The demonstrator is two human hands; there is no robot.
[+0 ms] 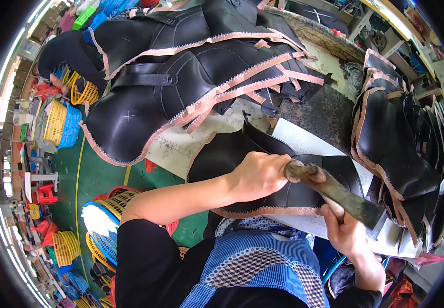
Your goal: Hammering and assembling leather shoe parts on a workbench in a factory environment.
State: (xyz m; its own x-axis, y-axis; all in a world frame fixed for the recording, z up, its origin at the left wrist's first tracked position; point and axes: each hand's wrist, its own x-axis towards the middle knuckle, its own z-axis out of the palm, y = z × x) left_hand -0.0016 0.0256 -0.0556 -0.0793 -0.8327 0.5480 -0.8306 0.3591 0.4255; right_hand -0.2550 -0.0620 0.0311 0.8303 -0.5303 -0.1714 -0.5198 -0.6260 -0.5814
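Note:
My right hand [343, 231] grips the short wooden handle of a hammer [353, 200]. Its long, worn metal head slants across the picture, with the round face up beside my left hand [260, 174]. That hand is closed, knuckles up, over a black leather boot upper [217, 159]; the hammer face hides its fingertips and whatever they may hold. Along the near side of the upper runs a pinkish, zigzag-stitched edge. Beneath it lies a white board [296, 136], partly covered by the leather.
More black uppers [181, 77] with pale edges are heaped across the far side of the bench. Another stack [386, 133] hangs at the right. Yellow and blue baskets [60, 123] stand on the green floor at left, where another person [73, 56] bends over.

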